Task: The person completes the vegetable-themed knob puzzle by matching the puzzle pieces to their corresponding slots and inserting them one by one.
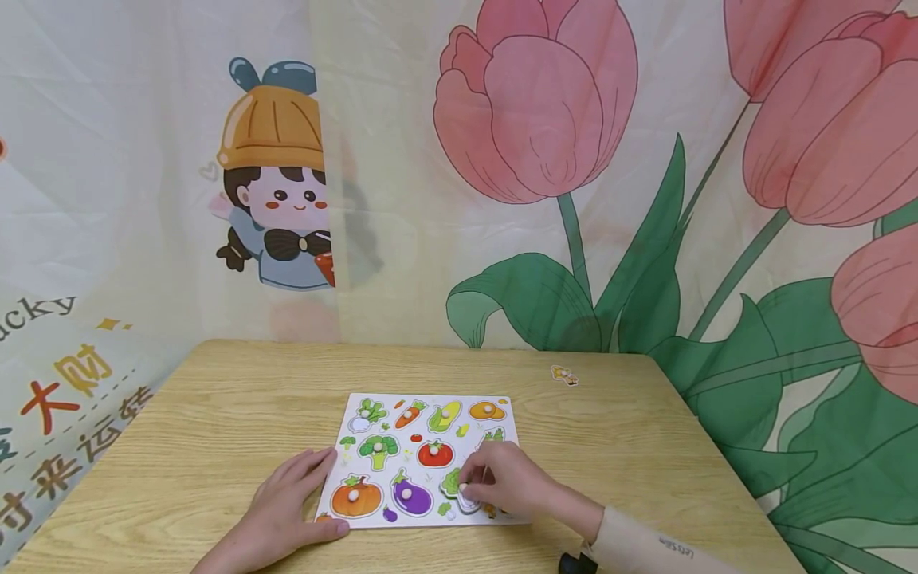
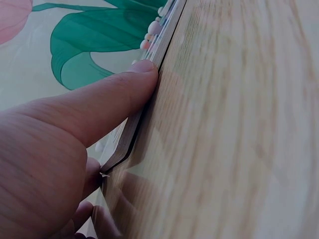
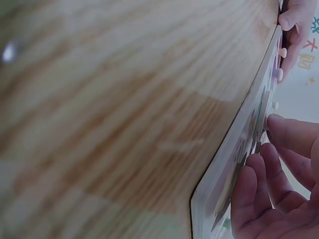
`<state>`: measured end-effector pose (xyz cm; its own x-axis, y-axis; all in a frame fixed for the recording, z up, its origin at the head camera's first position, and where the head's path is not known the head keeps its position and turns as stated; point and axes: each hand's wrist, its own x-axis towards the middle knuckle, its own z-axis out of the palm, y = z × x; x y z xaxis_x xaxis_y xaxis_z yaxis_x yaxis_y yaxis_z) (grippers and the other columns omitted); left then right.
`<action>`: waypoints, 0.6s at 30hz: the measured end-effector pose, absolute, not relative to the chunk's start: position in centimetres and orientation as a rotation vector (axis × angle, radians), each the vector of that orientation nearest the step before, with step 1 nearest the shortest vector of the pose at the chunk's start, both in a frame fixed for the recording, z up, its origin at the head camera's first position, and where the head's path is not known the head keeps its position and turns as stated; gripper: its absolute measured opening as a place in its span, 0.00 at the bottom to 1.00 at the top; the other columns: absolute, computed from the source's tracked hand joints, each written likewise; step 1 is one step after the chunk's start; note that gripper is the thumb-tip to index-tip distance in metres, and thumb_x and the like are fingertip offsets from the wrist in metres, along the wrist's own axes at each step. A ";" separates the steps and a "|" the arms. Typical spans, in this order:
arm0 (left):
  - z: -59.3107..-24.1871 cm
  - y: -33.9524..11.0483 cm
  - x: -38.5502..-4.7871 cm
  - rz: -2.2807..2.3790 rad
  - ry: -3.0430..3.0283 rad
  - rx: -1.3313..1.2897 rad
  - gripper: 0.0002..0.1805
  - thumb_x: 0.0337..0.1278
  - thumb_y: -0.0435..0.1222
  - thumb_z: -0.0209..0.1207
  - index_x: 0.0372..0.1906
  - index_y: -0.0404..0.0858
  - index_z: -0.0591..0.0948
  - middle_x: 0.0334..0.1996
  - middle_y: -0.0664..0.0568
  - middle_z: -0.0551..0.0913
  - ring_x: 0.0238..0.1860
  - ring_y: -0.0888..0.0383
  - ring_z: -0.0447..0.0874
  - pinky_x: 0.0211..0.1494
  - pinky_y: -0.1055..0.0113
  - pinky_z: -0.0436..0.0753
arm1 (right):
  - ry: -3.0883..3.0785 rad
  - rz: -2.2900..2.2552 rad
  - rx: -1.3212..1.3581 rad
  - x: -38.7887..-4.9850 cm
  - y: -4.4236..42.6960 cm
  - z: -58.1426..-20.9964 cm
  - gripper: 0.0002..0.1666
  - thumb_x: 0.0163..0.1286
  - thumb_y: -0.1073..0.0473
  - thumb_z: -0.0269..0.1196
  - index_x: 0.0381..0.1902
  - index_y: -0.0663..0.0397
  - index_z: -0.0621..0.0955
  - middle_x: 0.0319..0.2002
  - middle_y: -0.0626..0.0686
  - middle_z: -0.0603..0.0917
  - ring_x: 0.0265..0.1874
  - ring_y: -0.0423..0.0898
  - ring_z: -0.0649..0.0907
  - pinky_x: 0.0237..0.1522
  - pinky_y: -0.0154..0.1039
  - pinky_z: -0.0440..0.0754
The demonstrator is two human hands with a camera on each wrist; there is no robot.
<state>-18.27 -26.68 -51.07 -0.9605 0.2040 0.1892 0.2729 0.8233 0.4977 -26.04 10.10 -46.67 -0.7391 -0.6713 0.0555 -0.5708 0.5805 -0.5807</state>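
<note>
A white wooden peg puzzle board [image 1: 430,522] with vegetable pieces lies on the table. My left hand [image 1: 276,506] rests along its left side, thumb on the front-left corner and fingers extended at the edge; the left wrist view shows the thumb [image 2: 119,92] against the rim. Over the front right, my right hand [image 1: 505,478] pinches the knob of a leafy green-and-white vegetable piece [image 1: 449,482], which looks slightly tilted in its place. The fingers partly hide this piece and its neighbours. Beside it are an eggplant [image 1: 412,496] and a tomato [image 1: 435,454].
Other knobbed pieces on the board include a pumpkin [image 1: 369,502], broccoli [image 1: 378,448], carrot [image 1: 409,415] and corn [image 1: 445,415]. A small sticker-like figure [image 1: 564,375] lies near the far edge of the wooden table [image 1: 251,399]. A printed curtain [image 1: 387,311] hangs behind.
</note>
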 end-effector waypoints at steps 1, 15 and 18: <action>-51.1 -26.7 -18.3 -0.813 -2.878 -0.377 0.58 0.47 0.64 0.76 0.78 0.35 0.71 0.77 0.44 0.70 0.77 0.33 0.58 0.66 0.23 0.64 | 2.638 -0.875 -1.046 -26.0 10.1 -46.7 0.04 0.70 0.59 0.75 0.38 0.41 0.90 0.30 0.35 0.81 0.31 0.34 0.78 0.35 0.28 0.79; -51.3 -26.8 -18.4 -0.830 -2.856 -0.380 0.59 0.46 0.67 0.75 0.79 0.36 0.71 0.77 0.44 0.70 0.77 0.34 0.58 0.67 0.24 0.63 | 2.638 -0.848 -1.037 -26.0 10.0 -46.9 0.03 0.71 0.58 0.75 0.38 0.41 0.90 0.30 0.34 0.81 0.31 0.33 0.77 0.34 0.27 0.79; -51.4 -26.8 -18.5 -0.832 -2.850 -0.381 0.60 0.46 0.67 0.74 0.79 0.36 0.71 0.77 0.44 0.70 0.77 0.35 0.58 0.68 0.24 0.63 | 2.635 -0.850 -1.034 -26.0 10.0 -47.0 0.03 0.70 0.58 0.75 0.38 0.41 0.90 0.30 0.34 0.81 0.31 0.32 0.77 0.34 0.27 0.79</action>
